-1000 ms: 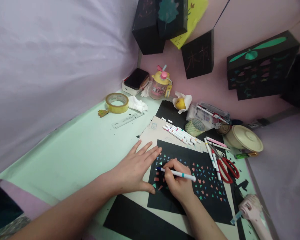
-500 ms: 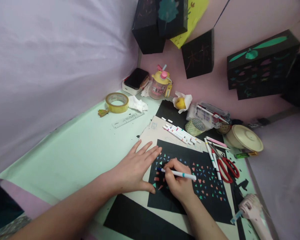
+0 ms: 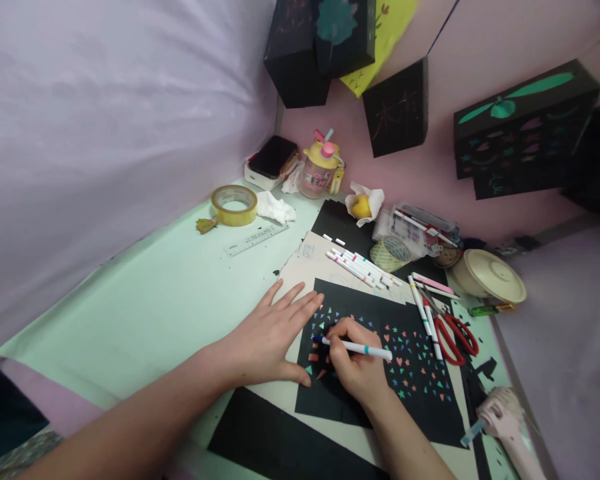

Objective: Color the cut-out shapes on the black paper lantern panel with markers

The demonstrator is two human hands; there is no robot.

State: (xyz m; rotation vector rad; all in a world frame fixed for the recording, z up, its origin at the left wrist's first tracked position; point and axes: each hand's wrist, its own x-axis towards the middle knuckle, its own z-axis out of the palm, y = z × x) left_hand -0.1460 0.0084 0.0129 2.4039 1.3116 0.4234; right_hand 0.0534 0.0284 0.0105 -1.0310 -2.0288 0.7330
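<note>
A sheet of black paper (image 3: 340, 408) lies on the table, dotted with small coloured triangles, stars and hearts. My right hand (image 3: 357, 360) grips a white marker pen (image 3: 367, 349) with a teal band. The marker's dark tip points left and meets the paper near its left side, among the shapes. My left hand (image 3: 275, 337) rests flat with fingers spread, its fingertips and thumb on the sheet's left edge. Several more white markers (image 3: 363, 268) lie in a row just beyond the sheet.
Red-handled scissors (image 3: 450, 340) and a pink glue gun (image 3: 503, 417) lie at the right. Further back are a tape roll (image 3: 234, 215), a clear ruler (image 3: 257, 240), a drinking bottle (image 3: 320, 170), a phone (image 3: 273, 156) and a lidded bowl (image 3: 490, 275). Black boxes (image 3: 397, 110) hang above.
</note>
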